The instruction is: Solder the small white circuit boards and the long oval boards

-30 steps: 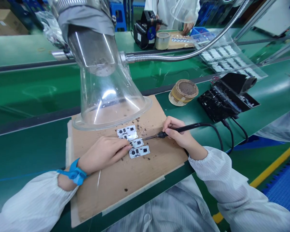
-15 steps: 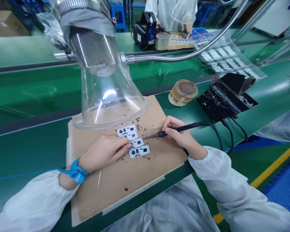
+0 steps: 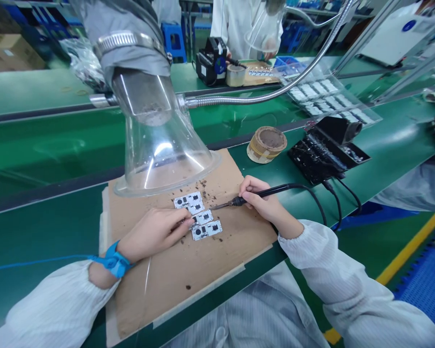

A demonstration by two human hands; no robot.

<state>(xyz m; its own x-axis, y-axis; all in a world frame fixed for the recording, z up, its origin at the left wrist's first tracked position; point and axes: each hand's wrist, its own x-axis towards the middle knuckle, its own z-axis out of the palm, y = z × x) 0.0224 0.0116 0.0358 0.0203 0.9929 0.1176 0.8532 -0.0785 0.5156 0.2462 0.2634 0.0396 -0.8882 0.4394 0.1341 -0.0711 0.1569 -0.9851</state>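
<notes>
My left hand (image 3: 154,231), with a blue strap round its wrist, rests on the brown cardboard sheet (image 3: 159,299). Its fingers are closed at the left end of a small white circuit board (image 3: 204,217), and the fingertips hide that end. Similar white boards lie close by: one with a round black part (image 3: 207,230) nearer to me, others farther away. Held like a pen in my right hand (image 3: 256,195) is a soldering iron (image 3: 239,200). Its thin tip points left, at the right end of the held board; whether they touch I cannot tell.
A clear fume hood (image 3: 166,159) hangs over the cardboard's far part. Beyond my right hand stand a round tan tub (image 3: 267,145) and a black soldering stand (image 3: 317,157) with cables. Across the green bench, a co-worker (image 3: 239,24) works behind a clear tray of white pieces (image 3: 322,96).
The whole view has shifted slightly, with the bench items appearing lower and farther left. Both hands keep their holds, and the iron's tip stays at the board's right end.
</notes>
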